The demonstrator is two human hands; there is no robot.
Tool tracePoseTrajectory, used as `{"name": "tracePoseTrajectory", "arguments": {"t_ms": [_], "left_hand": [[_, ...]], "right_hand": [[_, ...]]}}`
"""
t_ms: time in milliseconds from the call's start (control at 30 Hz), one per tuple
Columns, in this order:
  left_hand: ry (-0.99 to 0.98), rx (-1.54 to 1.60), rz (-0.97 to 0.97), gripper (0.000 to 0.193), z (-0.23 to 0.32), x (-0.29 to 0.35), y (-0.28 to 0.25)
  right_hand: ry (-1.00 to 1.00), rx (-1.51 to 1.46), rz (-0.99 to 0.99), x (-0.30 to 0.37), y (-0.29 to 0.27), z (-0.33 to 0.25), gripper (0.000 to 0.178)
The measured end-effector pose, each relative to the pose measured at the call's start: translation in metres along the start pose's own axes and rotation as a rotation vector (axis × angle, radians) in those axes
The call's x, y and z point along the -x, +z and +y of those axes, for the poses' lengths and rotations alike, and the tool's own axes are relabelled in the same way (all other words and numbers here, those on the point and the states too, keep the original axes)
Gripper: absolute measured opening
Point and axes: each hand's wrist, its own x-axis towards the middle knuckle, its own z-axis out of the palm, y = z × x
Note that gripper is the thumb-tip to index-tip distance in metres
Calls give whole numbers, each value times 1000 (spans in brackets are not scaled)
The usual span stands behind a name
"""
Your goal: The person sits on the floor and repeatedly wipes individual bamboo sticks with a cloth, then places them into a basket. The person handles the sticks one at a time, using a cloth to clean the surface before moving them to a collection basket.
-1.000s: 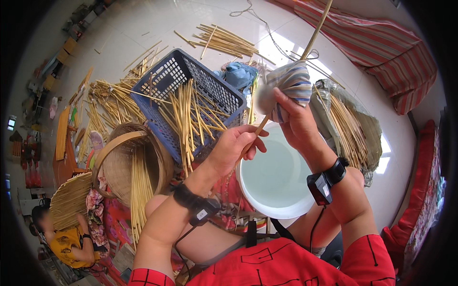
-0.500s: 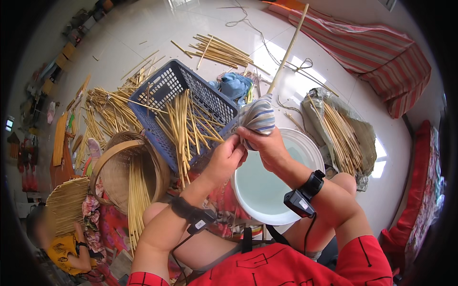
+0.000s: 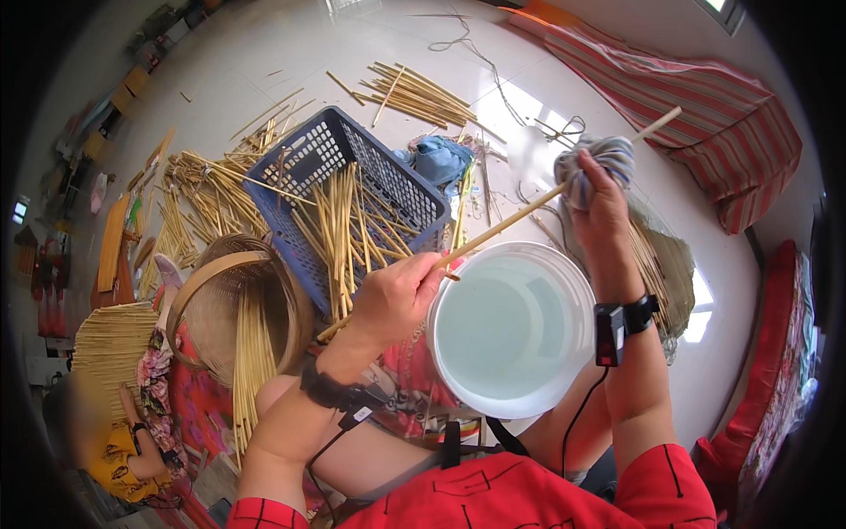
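Observation:
My left hand (image 3: 398, 295) is closed round a long, pale, peeled stick (image 3: 511, 223), which slants up to the right above the bucket. A short piece of the stick seems to come out behind that hand, and a small dark tip pokes from its fingers. Farther up, my right hand (image 3: 606, 220) grips a grey, blue and white striped cloth (image 3: 620, 155) wrapped round the same stick. The stick's far end sticks out past the cloth. Below and between both hands stands a white bucket (image 3: 589, 310) of pale, clear-looking liquid.
Left of the bucket, a blue plastic crate (image 3: 286, 238) and a wicker basket (image 3: 181, 313) hold sticks. More sticks (image 3: 419, 95) lie on the tiled floor, beside a blue cloth (image 3: 441, 160). A sack of sticks (image 3: 665, 264) lies right. Another person (image 3: 132, 463) sits at lower left.
My right hand and the cloth have moved right and away from the left hand, along the stick. The stick has tilted lower to the right. My left hand has shifted slightly left and down.

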Motion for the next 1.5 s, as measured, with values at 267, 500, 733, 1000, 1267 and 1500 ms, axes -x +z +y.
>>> {"name": "tracePoseTrajectory", "arguments": {"t_ms": [267,500,733,1000,1267,1500], "left_hand": [[147,-286,45,13,-11,23,-89],[116,-437,-58,16,-10,50,-162],[65,-526,185,18,-51,88,-209],[-457,504,365,35,-102,63,-177],[-724,1170,373,19,-101,39,-69],[-875,1095,311,25,-124,27,-47]], "right_hand": [[-20,-57,136,-24,-28,-41,16],[-15,-104,245,-33,-41,-40,16],[-36,-275,269,-62,-78,-57,15],[134,-117,1,-45,-59,-24,15],[113,134,-112,-5,-14,4,14],[-254,1188,-343,73,42,-14,39]]}}
